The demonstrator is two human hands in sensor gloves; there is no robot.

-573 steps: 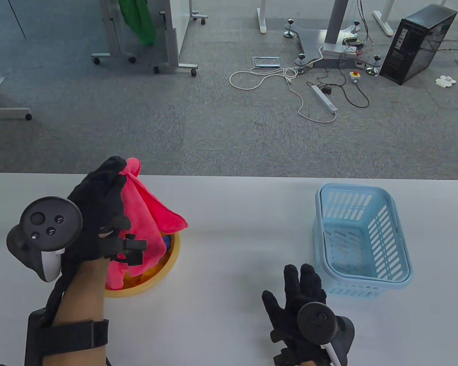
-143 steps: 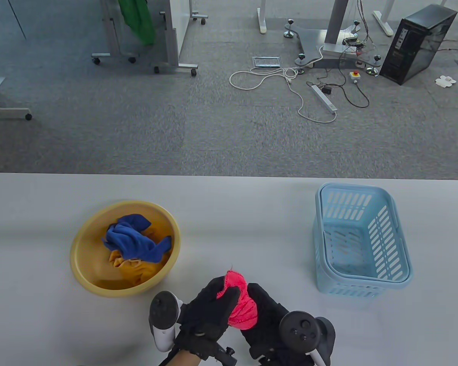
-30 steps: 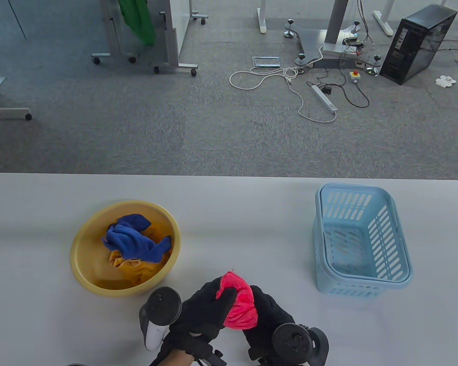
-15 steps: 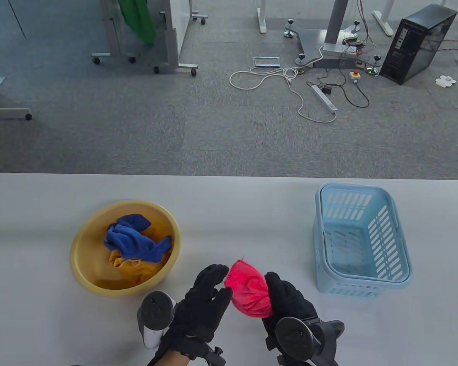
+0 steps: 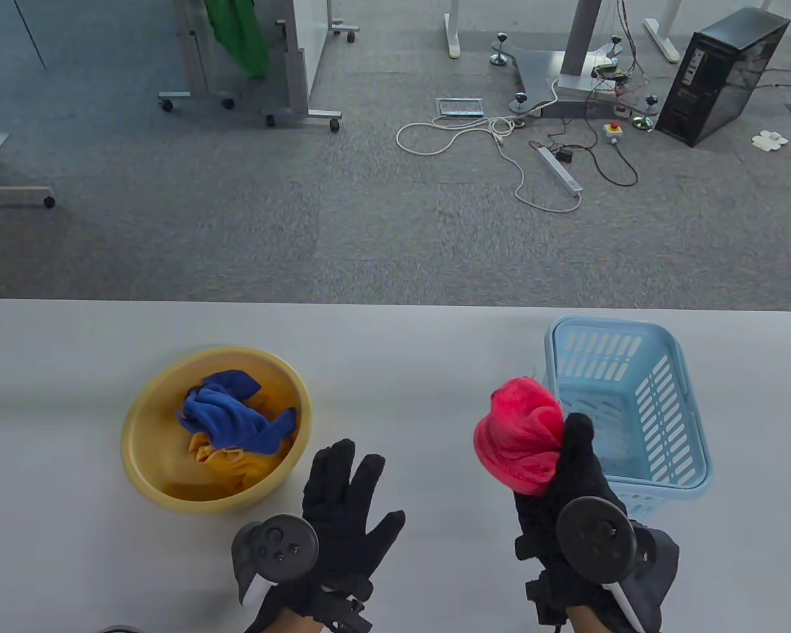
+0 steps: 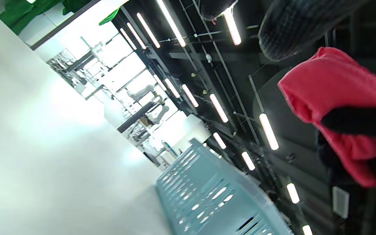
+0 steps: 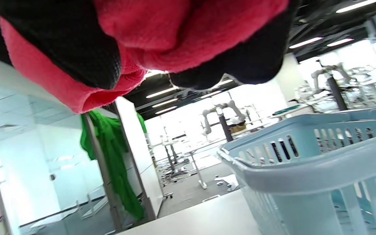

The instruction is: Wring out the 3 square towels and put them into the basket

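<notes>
My right hand grips a balled-up pink towel and holds it up just left of the light blue basket, which has nothing in it. The pink towel fills the top of the right wrist view with the basket's rim below it. My left hand hovers over the table with fingers spread and holds nothing. A blue towel lies on a yellow-orange towel in the yellow bowl. The pink towel and the basket show in the left wrist view.
The white table ends at its far edge, with grey carpet beyond. On the floor lie cables and a power strip; a black computer tower stands at the far right. A green cloth hangs at the back left.
The left hand let go of the pink towel and opened. The right hand carried the towel up and to the right, from table centre to the basket's left side.
</notes>
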